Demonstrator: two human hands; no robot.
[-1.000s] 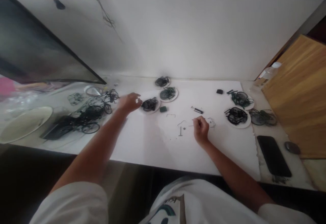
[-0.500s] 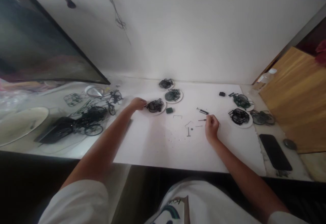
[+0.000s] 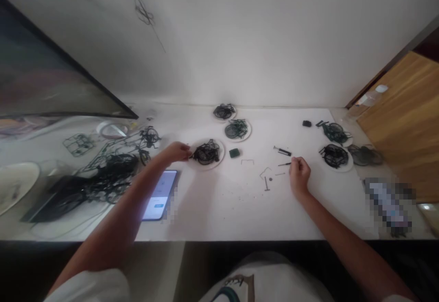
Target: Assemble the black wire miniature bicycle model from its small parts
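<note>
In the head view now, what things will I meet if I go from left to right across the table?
White bowl → left hand → plate beside the left hand → small green block → bent wire → T-shaped piece → right hand → nearer right-side plate.

- Dark-framed screen [image 3: 51,64], upper left
- Tangled cable [image 3: 146,16] against white wall [image 3: 254,41]
- Lit phone [image 3: 162,195], lying flat, screen upward
- White-capped clear bottle [image 3: 373,97] by wooden panel [image 3: 404,123]
- Pale basin [image 3: 20,178], far left
</note>
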